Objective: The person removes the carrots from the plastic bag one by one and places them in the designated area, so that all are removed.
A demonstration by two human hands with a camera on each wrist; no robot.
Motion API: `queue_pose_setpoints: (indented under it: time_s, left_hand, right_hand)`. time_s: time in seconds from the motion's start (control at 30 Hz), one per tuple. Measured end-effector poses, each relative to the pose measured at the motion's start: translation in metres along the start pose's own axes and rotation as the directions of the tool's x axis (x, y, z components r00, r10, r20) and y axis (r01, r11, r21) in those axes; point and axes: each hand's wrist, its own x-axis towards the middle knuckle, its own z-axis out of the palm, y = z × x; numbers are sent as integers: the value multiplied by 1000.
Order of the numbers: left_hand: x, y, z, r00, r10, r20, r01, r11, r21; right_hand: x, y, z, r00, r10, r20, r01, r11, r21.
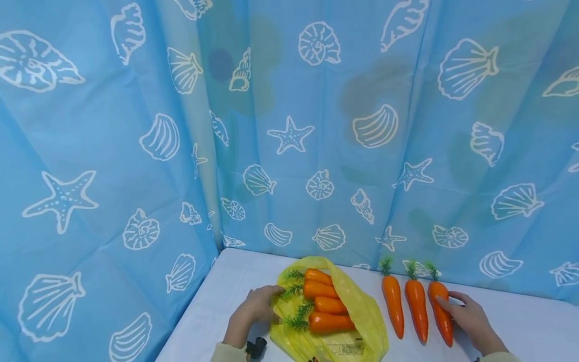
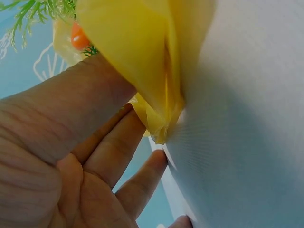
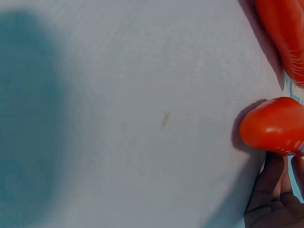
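Note:
My left hand is at the left edge of an open yellow plastic bag. In the left wrist view, thumb and fingers lie on either side of the bag's thin edge and pinch it. Several orange carrots with green feathery tops lie stacked inside the bag, tops toward the left hand. To the right of the bag, three carrots lie in a row on the table, tops pointing away. My right hand holds the rightmost carrot, thumb on top and fingers along its right side. Its rounded tip faces the right wrist camera.
The white table meets a blue curtain with white shell and starfish drawings at the back and left. Beside the held carrot lie the middle carrot and the left carrot of the row.

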Motion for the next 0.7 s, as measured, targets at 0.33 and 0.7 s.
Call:
queue_pose_setpoints:
  time_s: [0.33,0.7]
  left_hand:
    - [1,-3,0,1000,12,-7,-12,1000,8]
    - [2,-3,1,1000,17,-6,-17,1000,10]
  right_hand:
    - [4,0,0,1000,-5,-11,5,1000,8]
    - [4,-2,-8,997,-72,30,74,995,-64]
